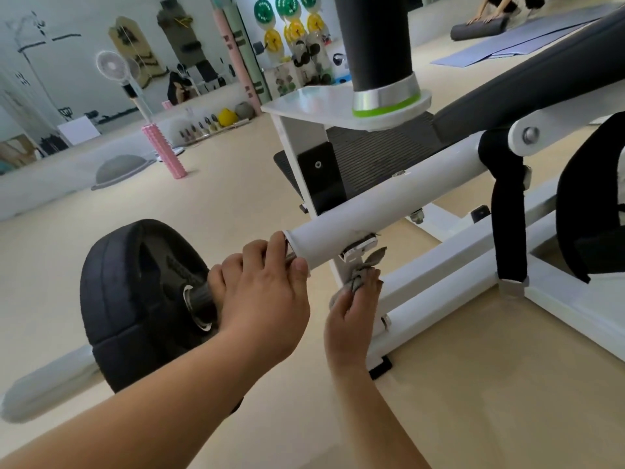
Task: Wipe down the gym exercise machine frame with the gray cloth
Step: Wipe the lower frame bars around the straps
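The white machine frame runs from the centre to the right, with a thick white tube ending at mid-frame. My left hand wraps around the bar at that tube's end, beside a black weight plate. My right hand holds the bunched gray cloth up against the underside of the tube, by a metal clamp. Most of the cloth is hidden in my fingers.
A black pad and a black roller with a silver and green collar sit above the frame. A black strap hangs at right. On the beige floor lie a pink foam roller and a gray half-ball. A person rolls a mat far back.
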`<move>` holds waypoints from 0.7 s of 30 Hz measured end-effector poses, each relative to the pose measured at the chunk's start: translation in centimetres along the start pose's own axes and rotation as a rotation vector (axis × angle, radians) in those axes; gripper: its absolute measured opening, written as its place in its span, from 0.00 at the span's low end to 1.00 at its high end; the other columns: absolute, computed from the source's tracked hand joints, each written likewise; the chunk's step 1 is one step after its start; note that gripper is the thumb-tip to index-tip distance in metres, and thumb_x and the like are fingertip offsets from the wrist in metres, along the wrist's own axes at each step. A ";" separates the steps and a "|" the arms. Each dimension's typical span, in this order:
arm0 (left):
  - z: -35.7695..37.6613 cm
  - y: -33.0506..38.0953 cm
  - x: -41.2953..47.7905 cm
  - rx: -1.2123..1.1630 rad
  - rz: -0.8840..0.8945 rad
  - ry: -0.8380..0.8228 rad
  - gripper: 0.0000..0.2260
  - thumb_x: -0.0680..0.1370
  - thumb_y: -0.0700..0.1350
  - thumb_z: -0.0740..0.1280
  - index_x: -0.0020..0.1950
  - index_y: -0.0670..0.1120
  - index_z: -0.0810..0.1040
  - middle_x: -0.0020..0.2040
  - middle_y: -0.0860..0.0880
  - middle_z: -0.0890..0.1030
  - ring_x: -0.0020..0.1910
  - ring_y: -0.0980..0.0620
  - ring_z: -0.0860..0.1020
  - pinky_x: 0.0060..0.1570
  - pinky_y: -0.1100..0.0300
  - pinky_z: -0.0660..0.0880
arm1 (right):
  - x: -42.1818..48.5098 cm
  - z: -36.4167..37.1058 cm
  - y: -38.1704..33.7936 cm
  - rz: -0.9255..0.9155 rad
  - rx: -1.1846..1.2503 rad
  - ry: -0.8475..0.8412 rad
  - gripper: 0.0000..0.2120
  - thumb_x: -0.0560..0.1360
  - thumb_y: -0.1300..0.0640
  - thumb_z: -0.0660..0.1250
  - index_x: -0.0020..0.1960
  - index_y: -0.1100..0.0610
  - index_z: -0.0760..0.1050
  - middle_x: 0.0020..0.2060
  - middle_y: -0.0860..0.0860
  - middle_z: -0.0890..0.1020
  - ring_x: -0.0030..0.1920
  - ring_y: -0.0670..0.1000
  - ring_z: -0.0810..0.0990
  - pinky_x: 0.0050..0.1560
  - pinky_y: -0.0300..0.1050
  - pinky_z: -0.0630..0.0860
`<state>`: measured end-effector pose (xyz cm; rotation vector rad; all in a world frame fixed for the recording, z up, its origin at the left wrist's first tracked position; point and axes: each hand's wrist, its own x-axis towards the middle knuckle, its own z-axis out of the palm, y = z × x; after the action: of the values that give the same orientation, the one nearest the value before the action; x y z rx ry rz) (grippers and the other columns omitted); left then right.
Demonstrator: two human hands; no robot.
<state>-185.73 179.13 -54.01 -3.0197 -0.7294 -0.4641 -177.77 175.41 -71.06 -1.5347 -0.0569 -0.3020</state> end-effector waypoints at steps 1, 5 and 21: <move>0.1 0.0 0.0 0.006 -0.002 0.004 0.21 0.81 0.59 0.42 0.73 0.58 0.56 0.66 0.51 0.68 0.63 0.45 0.66 0.69 0.44 0.55 | -0.6 0.8 -0.4 -0.053 -0.042 -0.005 0.24 0.86 0.60 0.54 0.81 0.63 0.59 0.81 0.59 0.60 0.82 0.59 0.55 0.82 0.57 0.51; 0.5 0.0 -0.1 0.020 0.002 0.023 0.20 0.82 0.59 0.42 0.73 0.58 0.55 0.67 0.52 0.67 0.65 0.45 0.65 0.70 0.43 0.54 | -0.7 2.2 0.8 -0.094 -0.110 -0.024 0.30 0.86 0.42 0.44 0.83 0.50 0.39 0.83 0.46 0.41 0.83 0.49 0.38 0.81 0.48 0.36; 0.7 0.0 -0.1 0.046 -0.001 0.031 0.22 0.82 0.59 0.41 0.74 0.57 0.54 0.66 0.52 0.66 0.64 0.46 0.64 0.72 0.41 0.54 | 0.7 3.8 1.0 -0.064 -0.118 0.023 0.34 0.85 0.43 0.44 0.83 0.59 0.38 0.83 0.52 0.40 0.83 0.51 0.37 0.81 0.50 0.35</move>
<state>-185.59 179.14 -54.75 -2.9625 -0.7298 -0.4866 -176.31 179.01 -71.70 -1.6479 -0.0710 -0.3798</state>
